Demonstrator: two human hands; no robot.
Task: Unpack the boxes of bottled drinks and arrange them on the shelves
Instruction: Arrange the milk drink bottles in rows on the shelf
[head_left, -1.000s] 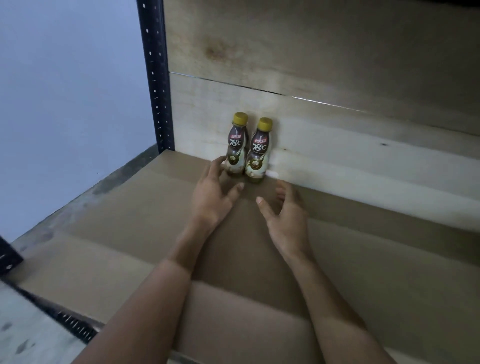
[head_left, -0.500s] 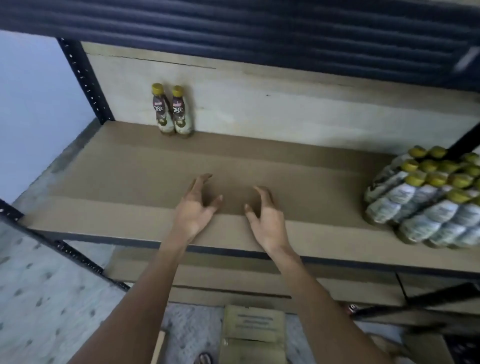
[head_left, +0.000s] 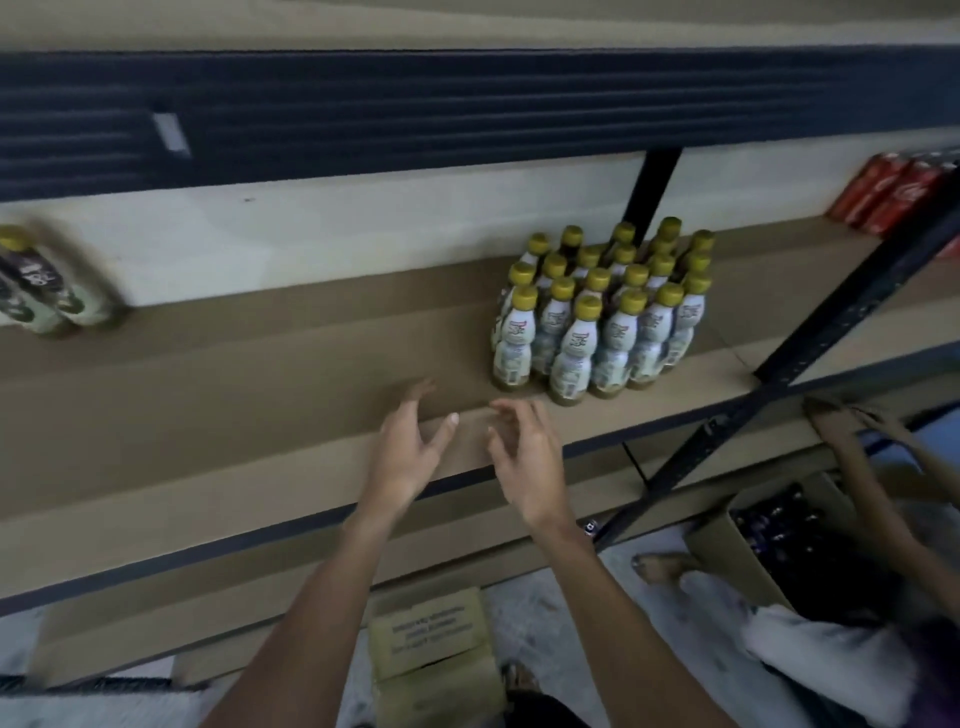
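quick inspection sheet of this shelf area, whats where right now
surface: cardboard-lined shelf in a dark metal frame.
job's things: yellow-capped bottles stand in a tight block at the shelf's right; two dark-labelled bottles at the back left, blurred; open box holding dark bottles on the floor, right.
clutter: closed carton on the floor below the shelf.
hands: left hand and right hand over the shelf's front, fingers loosely spread, holding nothing.
cables: nothing seen.
surroundings: red drink containers in the next bay, far right; another person's arm above the open box.
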